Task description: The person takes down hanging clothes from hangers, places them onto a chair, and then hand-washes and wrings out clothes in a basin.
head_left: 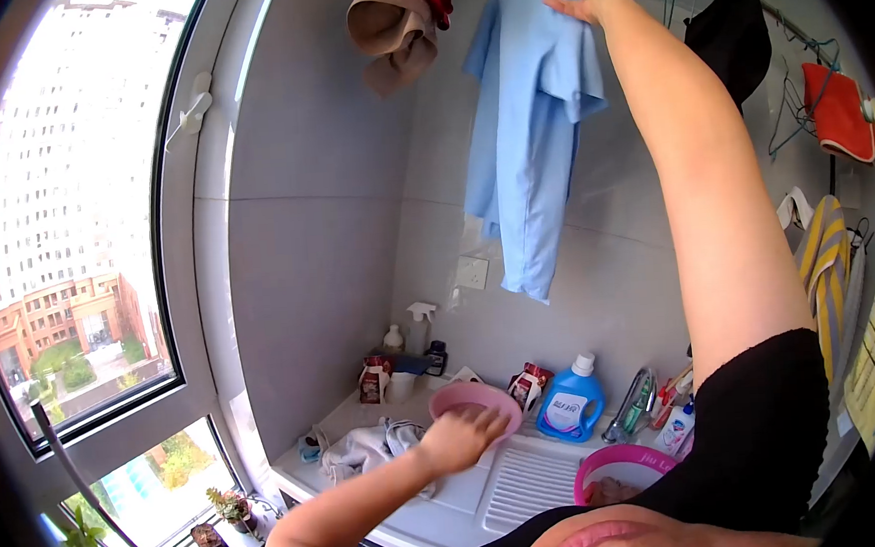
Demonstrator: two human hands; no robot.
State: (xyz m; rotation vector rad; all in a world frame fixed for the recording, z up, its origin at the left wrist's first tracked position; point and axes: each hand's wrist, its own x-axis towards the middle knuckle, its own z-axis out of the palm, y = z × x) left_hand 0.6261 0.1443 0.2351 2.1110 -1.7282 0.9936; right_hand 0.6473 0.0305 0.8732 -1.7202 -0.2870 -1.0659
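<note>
- Reaching high with the right hand (596, 1) and touching the upper part of a light blue short-sleeved garment (538, 117), with the thumb lying against the cloth; not showing whether the fingers are closing on it, so not allowing to tell the grip
- Facing that garment as hanging full length before the gray tiled wall (608, 273), lower end well above the counter (450, 483)
- Holding the left hand (465, 434) low over the near side of a pink basin (506, 398), palm down, fingers stretched out and slightly apart, blurring at the tips, gripping nothing visible; not showing clearly whether touching the rim
- Having a crumpled grayish-white cloth (353, 451) lying on the counter, left of the basin in view
- Facing a blue detergent bottle (568, 406) with a white cap, standing upright to the right of the basin, with a red-and-white pouch (529, 381) between
- Looking down on a ribbed washboard surface (533, 483) near the left hand, and on a pink-rimmed tub (624, 455) containing some cloth, beside the metal faucet (630, 407)
- Facing a white-topped spray bottle (420, 325) in the back corner, among smaller containers
- Seeing a beige cloth item (392, 26) hanging left of the blue garment, and a black garment (734, 40), a red cloth (837, 114) and a yellow-and-gray striped garment (825, 260) hanging to the right
- Having a window (77, 195) at the left, with a potted succulent (231, 507) standing below
</note>
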